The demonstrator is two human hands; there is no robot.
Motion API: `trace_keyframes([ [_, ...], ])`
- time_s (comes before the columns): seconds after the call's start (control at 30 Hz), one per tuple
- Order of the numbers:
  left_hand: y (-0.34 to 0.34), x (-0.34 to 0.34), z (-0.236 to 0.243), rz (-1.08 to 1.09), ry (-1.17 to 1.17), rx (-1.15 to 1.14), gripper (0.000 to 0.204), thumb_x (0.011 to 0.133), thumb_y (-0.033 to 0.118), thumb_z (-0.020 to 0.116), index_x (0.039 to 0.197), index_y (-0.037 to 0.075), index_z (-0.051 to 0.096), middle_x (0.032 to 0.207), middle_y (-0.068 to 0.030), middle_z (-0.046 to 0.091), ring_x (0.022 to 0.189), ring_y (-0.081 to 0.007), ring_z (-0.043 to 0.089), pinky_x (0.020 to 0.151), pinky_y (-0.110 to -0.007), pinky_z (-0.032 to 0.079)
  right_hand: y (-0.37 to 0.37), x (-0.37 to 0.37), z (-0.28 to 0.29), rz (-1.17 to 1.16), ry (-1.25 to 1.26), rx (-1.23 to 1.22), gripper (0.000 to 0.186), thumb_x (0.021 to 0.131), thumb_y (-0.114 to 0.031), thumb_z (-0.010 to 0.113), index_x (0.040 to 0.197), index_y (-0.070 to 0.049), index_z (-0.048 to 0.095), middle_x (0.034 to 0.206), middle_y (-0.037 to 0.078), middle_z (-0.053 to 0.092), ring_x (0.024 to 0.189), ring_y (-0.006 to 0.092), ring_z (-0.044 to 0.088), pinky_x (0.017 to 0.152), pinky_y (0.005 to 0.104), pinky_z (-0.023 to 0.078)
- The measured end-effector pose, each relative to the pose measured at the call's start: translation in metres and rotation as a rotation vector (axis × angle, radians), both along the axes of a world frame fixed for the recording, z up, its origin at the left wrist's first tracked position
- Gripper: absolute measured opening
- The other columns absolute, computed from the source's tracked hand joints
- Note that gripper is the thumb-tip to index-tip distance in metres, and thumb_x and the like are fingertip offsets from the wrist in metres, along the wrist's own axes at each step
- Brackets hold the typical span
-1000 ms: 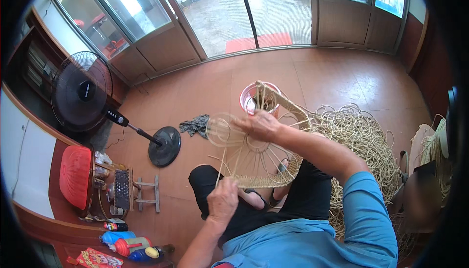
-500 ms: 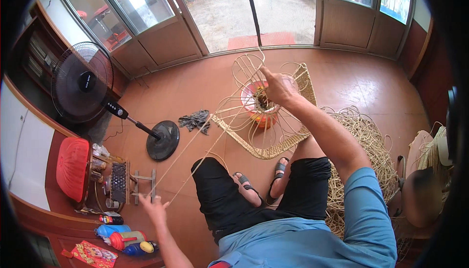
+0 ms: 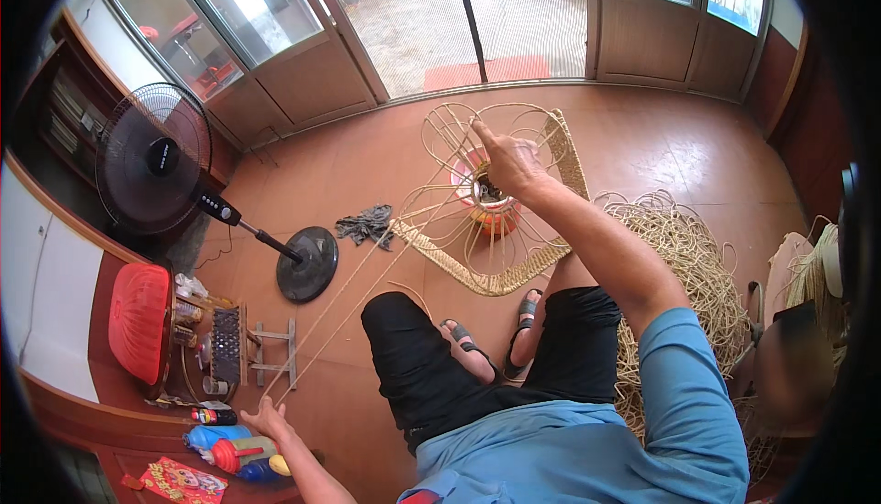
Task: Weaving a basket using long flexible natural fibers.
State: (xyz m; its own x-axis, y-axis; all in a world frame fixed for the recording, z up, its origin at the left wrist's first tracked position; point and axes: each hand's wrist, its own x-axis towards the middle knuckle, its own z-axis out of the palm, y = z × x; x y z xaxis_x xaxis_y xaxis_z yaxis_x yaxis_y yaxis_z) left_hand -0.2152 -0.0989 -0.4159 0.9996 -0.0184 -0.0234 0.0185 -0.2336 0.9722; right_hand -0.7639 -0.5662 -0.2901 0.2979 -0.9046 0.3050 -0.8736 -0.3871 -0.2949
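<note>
My left hand (image 3: 266, 420) is low on the left, closed on a doubled strand of straw-coloured cord (image 3: 332, 309). The strand runs taut up to a wire frame (image 3: 496, 282) whose edge is wrapped in braided straw. Thin loops fan out from the ring at the frame's middle. My right hand (image 3: 514, 162) is over the upper part of the frame, index finger along a loop (image 3: 450, 111), its fingers closed on cord there; the fingertips are partly hidden. Behind the ring, a red and white bucket (image 3: 497, 221) shows on the floor.
A large heap of loose cord (image 3: 679, 274) lies right of my leg. A black standing fan (image 3: 307, 265) and a grey rag (image 3: 365, 226) are to the left. Bottles (image 3: 240, 452) and a red stool (image 3: 139, 323) line the left side. Glazed doors (image 3: 514, 17) stand ahead.
My left hand has moved down and left, drawing the cord further out. My right hand has shifted slightly up and left; the cord tail that stood above it no longer shows.
</note>
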Motion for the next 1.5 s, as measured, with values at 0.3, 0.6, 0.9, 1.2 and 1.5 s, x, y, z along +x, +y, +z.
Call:
trace_keyframes([
  [0.3,0.078,0.093,-0.056,0.021,0.489,-0.331,0.056,0.117,0.044,0.056,0.154,0.003,0.053,0.131,-0.0205,0.076,0.113,-0.0335,0.080,0.090,-0.045,0.070,-0.002,-0.013,0.011,-0.093,-0.028,-0.035,0.093,0.089,-0.002,0.070,0.175,-0.019,0.037,0.108,0.020,0.082,0.103,0.0415,0.080,0.088,0.0564,0.060],
  [0.6,0.141,0.135,-0.112,0.255,0.577,-0.151,0.040,0.114,0.043,0.056,0.108,0.008,0.074,0.110,-0.0155,0.079,0.092,-0.0303,0.081,0.070,-0.040,0.067,-0.011,-0.016,-0.002,-0.090,-0.089,-0.135,0.091,0.088,-0.004,0.072,0.171,-0.024,0.043,0.101,0.023,0.082,0.093,0.0457,0.080,0.081,0.0598,0.059],
  [0.9,0.177,0.097,-0.076,-0.138,0.175,1.092,0.057,0.100,0.049,0.069,0.132,0.001,0.075,0.139,-0.0299,0.072,0.108,-0.0424,0.079,0.094,-0.058,0.061,-0.015,-0.063,0.015,-0.273,-0.252,-0.175,0.070,0.087,-0.009,0.072,0.155,-0.017,0.058,0.103,0.026,0.081,0.101,0.0464,0.079,0.090,0.0592,0.060],
  [1.2,-0.141,-0.212,0.064,-1.007,-0.634,0.125,0.052,0.111,0.028,0.069,0.152,-0.004,0.061,0.143,-0.0233,0.070,0.131,-0.0367,0.068,0.115,-0.046,0.052,0.041,-0.012,0.042,-0.129,-0.486,0.072,0.071,0.086,-0.016,0.082,0.154,-0.020,0.063,0.100,0.021,0.082,0.104,0.0411,0.080,0.090,0.0540,0.061],
  [1.5,-0.211,-0.289,0.094,-1.239,-0.521,0.288,0.077,0.104,0.026,0.072,0.167,-0.002,0.039,0.148,-0.0302,0.064,0.134,-0.0497,0.065,0.112,-0.053,0.052,0.101,0.002,-0.032,0.014,-0.906,0.401,0.072,0.085,-0.015,0.090,0.151,-0.005,0.063,0.093,0.015,0.078,0.082,0.0234,0.078,0.075,0.0390,0.061],
])
